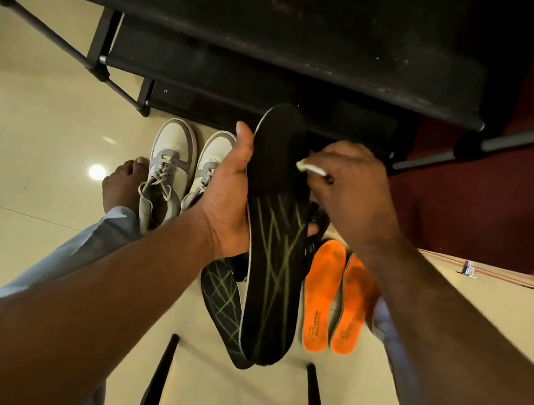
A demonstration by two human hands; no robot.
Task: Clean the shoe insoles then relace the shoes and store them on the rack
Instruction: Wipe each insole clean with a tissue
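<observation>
My left hand (224,203) grips a black insole (275,231) with pale green lines, held upright in front of me. My right hand (350,194) pinches a small white wipe (312,168) against the insole's upper right edge. On the floor below lies a second black insole (222,306) with the same lines. Two orange insoles (334,299) lie side by side to its right. A pair of white and grey laced sneakers (173,167) stands on the floor to the left, toes toward the black shoe rack (247,43).
The rack's dark fabric shelves and metal poles fill the top of the view. A maroon wall (486,207) stands at the right. My bare foot (123,181) rests left of the sneakers. Two black bars (156,380) run along the cream floor below me. Part of a dark shoe shows behind the held insole.
</observation>
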